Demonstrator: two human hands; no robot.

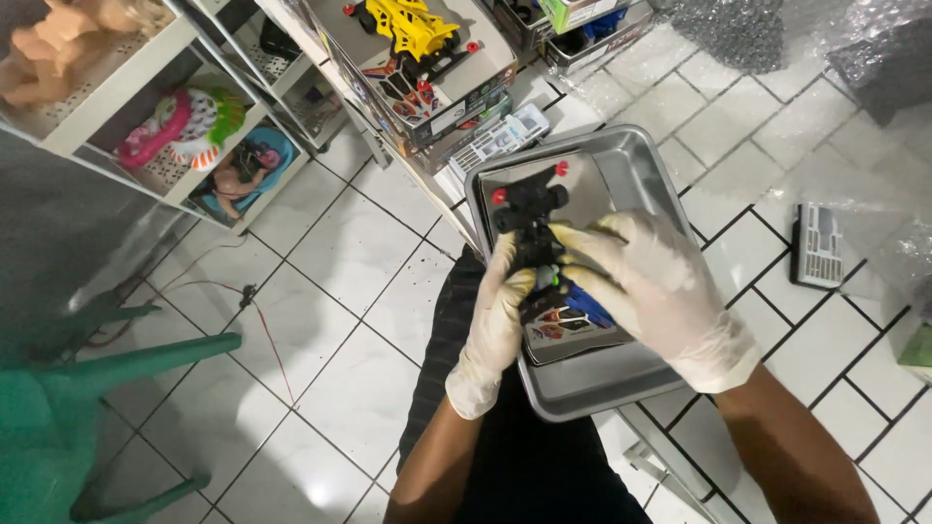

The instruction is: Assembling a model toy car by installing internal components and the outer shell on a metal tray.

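Note:
Both my hands wear pale latex gloves. My left hand [495, 320] grips a small black toy vehicle chassis [529, 212] with red wheel hubs from below. My right hand [652, 286] closes on the same chassis from the right, fingertips pinching a yellow-green part at its middle. The toy is held just above a grey metal tray [641, 165] resting on my lap. A blue piece and a printed sticker card [571, 322] lie in the tray under my hands.
A white shelf unit [116, 107] with soft toys stands at upper left. An open box with a yellow toy car [417, 29] sits ahead. A green plastic chair [87, 388] is at left. A white ribbed part [817, 245] lies on the tiled floor at right.

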